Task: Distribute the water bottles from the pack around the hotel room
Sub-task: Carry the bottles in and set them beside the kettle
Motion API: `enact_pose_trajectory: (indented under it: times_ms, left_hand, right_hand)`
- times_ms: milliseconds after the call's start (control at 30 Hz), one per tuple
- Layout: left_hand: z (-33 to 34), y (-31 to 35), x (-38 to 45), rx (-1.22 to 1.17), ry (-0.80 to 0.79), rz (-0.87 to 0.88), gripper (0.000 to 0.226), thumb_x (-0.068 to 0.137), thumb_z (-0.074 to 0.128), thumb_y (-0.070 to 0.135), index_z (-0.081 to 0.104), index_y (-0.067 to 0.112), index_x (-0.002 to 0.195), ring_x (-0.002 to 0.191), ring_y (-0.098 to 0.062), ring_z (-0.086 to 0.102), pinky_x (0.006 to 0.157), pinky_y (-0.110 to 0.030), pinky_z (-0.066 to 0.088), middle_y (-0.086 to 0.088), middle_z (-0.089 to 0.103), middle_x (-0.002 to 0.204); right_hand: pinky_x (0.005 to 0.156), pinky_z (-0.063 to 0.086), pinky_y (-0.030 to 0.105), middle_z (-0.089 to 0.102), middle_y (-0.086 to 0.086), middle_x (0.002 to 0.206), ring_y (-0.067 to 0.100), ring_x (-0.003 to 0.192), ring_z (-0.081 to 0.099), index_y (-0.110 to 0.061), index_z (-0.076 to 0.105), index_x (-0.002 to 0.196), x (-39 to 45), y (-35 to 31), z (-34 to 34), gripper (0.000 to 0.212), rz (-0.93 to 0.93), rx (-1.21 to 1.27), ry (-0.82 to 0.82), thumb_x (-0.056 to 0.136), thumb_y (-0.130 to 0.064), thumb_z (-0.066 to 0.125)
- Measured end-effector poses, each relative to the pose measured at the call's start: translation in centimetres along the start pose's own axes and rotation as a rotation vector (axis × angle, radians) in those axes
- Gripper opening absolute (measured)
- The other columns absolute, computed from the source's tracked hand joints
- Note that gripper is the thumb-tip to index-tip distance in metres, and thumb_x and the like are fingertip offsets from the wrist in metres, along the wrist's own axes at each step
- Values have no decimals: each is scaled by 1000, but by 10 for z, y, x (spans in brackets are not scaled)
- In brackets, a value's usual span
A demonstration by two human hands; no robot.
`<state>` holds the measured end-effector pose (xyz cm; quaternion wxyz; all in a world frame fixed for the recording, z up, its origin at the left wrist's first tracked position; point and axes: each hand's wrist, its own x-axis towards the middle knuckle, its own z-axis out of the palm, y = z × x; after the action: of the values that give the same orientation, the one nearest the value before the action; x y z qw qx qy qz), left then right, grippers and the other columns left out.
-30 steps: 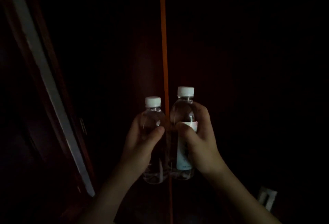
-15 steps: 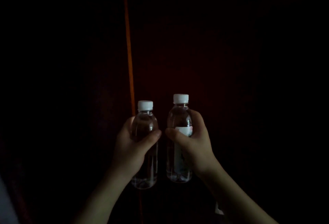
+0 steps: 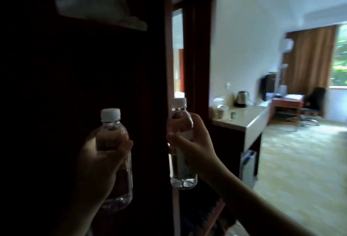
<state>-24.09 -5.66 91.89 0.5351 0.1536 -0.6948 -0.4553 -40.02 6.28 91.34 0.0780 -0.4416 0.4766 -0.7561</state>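
I hold two clear water bottles with white caps upright in front of me. My left hand grips the left bottle around its middle, against a dark wooden panel. My right hand grips the right bottle, which carries a white label, at the edge of that panel. The two bottles are apart, side by side at about chest height. The pack is not in view.
A dark wooden panel fills the left. To the right the hotel room opens: a white counter with a kettle and cups, a desk, a black chair, brown curtains, and pale floor.
The view has swung right from a dark wooden surface to the lit hotel room. Both hands keep their grip on the bottles, which have moved slightly apart.
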Motion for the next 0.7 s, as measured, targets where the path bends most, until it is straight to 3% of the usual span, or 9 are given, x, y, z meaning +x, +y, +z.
enact_pose_trajectory:
  times_ms: [67, 133, 233, 333, 400, 500, 567, 633, 700]
  left_hand:
    - [48, -2, 1, -141, -31, 0, 59, 53, 73, 50, 63, 17, 100, 64, -30, 68, 56, -40, 55, -14, 69, 79]
    - [106, 4, 4, -190, -158, 7, 65, 51, 80, 51, 63, 13, 100, 58, -19, 65, 48, -30, 52, -4, 65, 72]
    - [192, 2, -1, -278, -290, 68, 69, 53, 79, 62, 63, 17, 103, 68, -16, 69, 54, -29, 55, 4, 68, 81]
    - [276, 17, -16, -348, -356, 68, 78, 46, 77, 76, 63, 21, 100, 77, -11, 73, 61, -28, 58, 16, 72, 91]
    - [328, 22, -21, -386, -406, 59, 75, 48, 78, 75, 65, 21, 98, 77, -11, 73, 59, -26, 57, 12, 72, 94]
    - [392, 27, -28, -428, -498, 58, 77, 50, 80, 70, 65, 19, 105, 81, -22, 75, 59, -33, 59, 3, 71, 100]
    - [436, 32, -34, -460, -532, 65, 70, 52, 82, 64, 64, 23, 106, 80, -19, 75, 55, -27, 58, -2, 71, 98]
    - [471, 38, -39, -463, -560, 71, 54, 63, 84, 49, 62, 22, 105, 78, -13, 74, 51, -20, 55, -7, 69, 98]
    - [504, 42, -41, -473, -607, 75, 58, 58, 84, 50, 61, 23, 103, 75, -10, 74, 49, -17, 54, -7, 68, 96]
  right_hand:
    - [55, 56, 38, 67, -1, 82, 19, 68, 65, -22, 57, 108, 1, -13, -52, 55, -14, -12, 90, 60, -14, 82]
    - [51, 55, 36, 66, -3, 78, 16, 64, 65, -14, 55, 106, -2, -27, -104, 55, -39, -73, 189, 58, -13, 82]
    - [51, 57, 38, 61, 8, 85, 16, 63, 65, -8, 52, 100, -9, -49, -179, 46, -44, -148, 307, 62, -9, 78]
    - [58, 58, 52, 62, 10, 88, 27, 72, 67, -12, 55, 98, -13, -67, -256, 41, -55, -213, 406, 64, -8, 77]
    - [62, 58, 57, 63, 8, 87, 27, 74, 67, -12, 55, 100, -14, -79, -303, 45, -73, -253, 464, 63, -9, 80]
    - [56, 60, 39, 66, -2, 80, 12, 64, 68, -11, 55, 102, -15, -92, -363, 50, -91, -356, 512, 60, -13, 82]
    - [49, 57, 29, 67, -1, 84, 9, 60, 68, -13, 55, 97, -13, -102, -402, 43, -106, -328, 539, 61, -10, 78]
    - [48, 55, 25, 67, -1, 82, 9, 58, 68, -17, 56, 91, -10, -109, -434, 38, -114, -302, 576, 61, -8, 76]
    - [48, 55, 25, 67, -1, 78, 11, 59, 68, -18, 57, 93, -8, -110, -466, 40, -113, -291, 620, 61, -5, 77]
